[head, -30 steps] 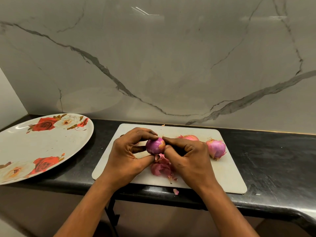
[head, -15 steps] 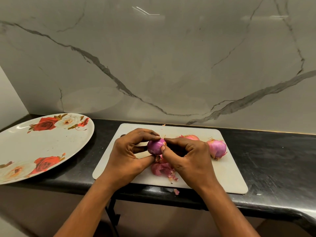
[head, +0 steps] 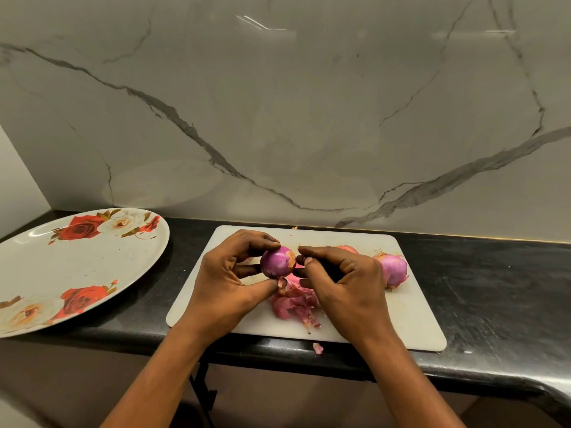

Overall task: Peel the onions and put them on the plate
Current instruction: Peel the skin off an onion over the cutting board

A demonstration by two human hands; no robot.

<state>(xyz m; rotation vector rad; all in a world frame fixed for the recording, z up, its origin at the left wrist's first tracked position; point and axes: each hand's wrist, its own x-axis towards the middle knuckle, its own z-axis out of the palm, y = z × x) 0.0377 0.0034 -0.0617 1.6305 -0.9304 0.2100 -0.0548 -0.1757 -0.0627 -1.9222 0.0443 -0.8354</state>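
My left hand (head: 228, 279) holds a small purple onion (head: 276, 261) between fingertips and thumb, just above the white cutting board (head: 411, 319). A patch of orange skin clings to its right side. There my right hand (head: 346, 282), fingers curled, pinches at the onion skin with thumb and forefinger. A second onion (head: 394, 268) with loose skin lies on the board to the right. A third onion (head: 347, 249) shows partly behind my right hand. The rose-patterned plate (head: 77, 267) sits at the left with no onions on it.
A heap of pink peelings (head: 293, 304) lies on the board below my hands. One scrap (head: 317, 348) sits on the black counter (head: 494, 288) near its front edge. A marble wall stands close behind the board.
The onion has turned in my left hand, showing more peeled purple surface. My right fingertips have drawn slightly to the right of it.
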